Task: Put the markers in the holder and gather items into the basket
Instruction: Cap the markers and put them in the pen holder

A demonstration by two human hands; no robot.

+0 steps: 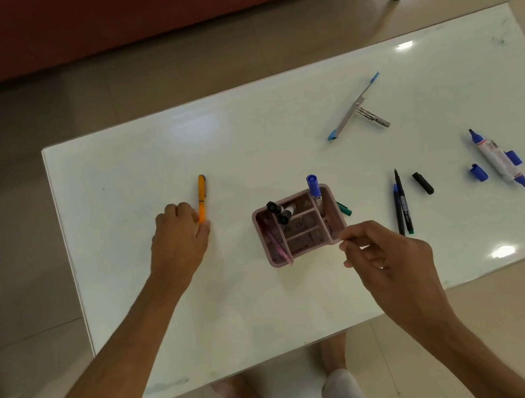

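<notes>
Pale floor tiles and a dark red sofa frame a glossy white desk (170, 318) seen from above, with a person's two bare arms reaching over it. Near the centre stands a pink compartmented holder (299, 227) — two black-capped markers (280, 212) lean in its far-left compartment, a blue-capped marker (314, 190) stands upright at its far-right corner, and a pink pen (279, 246) lies along its left side. A green marker (344, 208) lies on the desk, partly hidden behind the holder's right wall.

The left hand (179, 240) rests on the desk with its fingers curled around the near end of an orange pen (201, 196), which points away from the person. The right hand (389, 257) hovers just beside the holder's near-right corner, fingers loosely curled, holding nothing visible.

To the right lie two slim dark markers (401, 206) side by side, a loose black cap (422, 183), and farther out a double-ended blue marker (499, 159) with a loose blue cap (478, 172) just beside it. A folding metal stand with blue tips (355, 108) sits at the far right.
</notes>
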